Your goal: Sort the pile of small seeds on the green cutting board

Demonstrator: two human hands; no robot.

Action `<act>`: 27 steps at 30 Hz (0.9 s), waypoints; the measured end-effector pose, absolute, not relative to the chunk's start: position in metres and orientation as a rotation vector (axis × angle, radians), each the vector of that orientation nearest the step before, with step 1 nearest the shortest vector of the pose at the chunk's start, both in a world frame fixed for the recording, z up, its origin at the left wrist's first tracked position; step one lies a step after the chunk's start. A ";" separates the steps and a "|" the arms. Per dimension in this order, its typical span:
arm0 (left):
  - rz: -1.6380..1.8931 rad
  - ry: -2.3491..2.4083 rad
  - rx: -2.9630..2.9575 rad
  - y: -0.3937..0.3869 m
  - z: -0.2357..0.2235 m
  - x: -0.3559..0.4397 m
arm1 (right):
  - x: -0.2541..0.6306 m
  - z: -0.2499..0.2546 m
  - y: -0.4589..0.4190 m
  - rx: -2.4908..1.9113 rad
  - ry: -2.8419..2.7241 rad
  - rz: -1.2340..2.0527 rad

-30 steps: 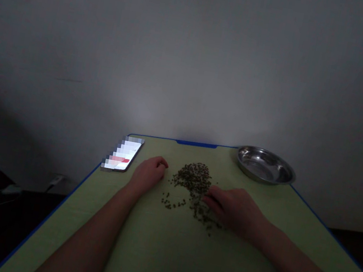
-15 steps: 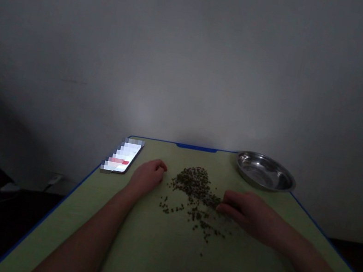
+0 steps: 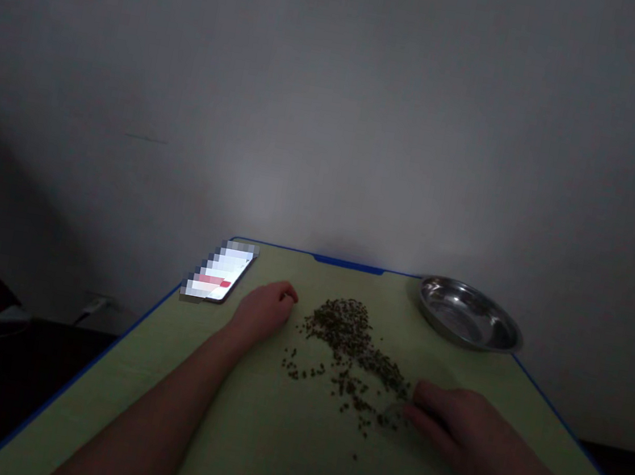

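A heap of small dark seeds or beans (image 3: pixel 342 324) lies on the light green table (image 3: pixel 254 456), with a trail running toward the right and loose ones strewn in front. My left hand (image 3: pixel 264 312) rests left of the heap, fingers curled in and nothing seen in them. At the right end of the trail, my right hand (image 3: pixel 459 430) is low over the table with thumb and fingers pinched together. A faint, greyish, see-through shape (image 3: pixel 392 413) shows by its fingertips; dim light and blur hide what it is.
A shiny oval metal bowl (image 3: pixel 469 317) stands at the back right corner. A phone (image 3: pixel 222 274) with a lit screen lies at the back left edge. Behind the blue-edged table rises a grey wall (image 3: pixel 340 110). Cables and a plug (image 3: pixel 14 315) are down at the left.
My right hand has moved right and nearer to me, and the seed trail now stretches farther that way. My left hand stays in place. The view has shifted slightly.
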State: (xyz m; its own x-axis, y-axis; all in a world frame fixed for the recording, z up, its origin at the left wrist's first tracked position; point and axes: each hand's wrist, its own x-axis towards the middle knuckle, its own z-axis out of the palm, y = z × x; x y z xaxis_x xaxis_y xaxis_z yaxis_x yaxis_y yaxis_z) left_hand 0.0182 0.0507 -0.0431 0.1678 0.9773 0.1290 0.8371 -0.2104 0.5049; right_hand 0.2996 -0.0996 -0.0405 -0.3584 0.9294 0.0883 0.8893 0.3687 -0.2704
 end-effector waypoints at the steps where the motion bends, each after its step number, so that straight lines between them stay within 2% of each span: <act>1: 0.624 1.736 2.132 0.051 -0.044 0.018 | 0.299 -0.041 -0.099 -1.628 -2.402 0.236; 20: 0.641 1.708 2.161 0.048 -0.042 0.018 | 0.290 -0.046 -0.095 -1.552 -2.452 0.089; 27: 0.608 1.729 2.154 0.046 -0.038 0.019 | 0.287 -0.049 -0.091 -1.597 -2.463 -0.110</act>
State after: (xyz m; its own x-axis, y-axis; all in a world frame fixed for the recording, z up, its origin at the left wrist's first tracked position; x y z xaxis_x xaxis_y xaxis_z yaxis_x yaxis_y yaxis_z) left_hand 0.0191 0.0460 -0.0382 0.1806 0.9748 0.1312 0.8424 -0.2222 0.4909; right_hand 0.2875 -0.0909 -0.0493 -0.3945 0.8945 0.2102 0.9097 0.4125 -0.0482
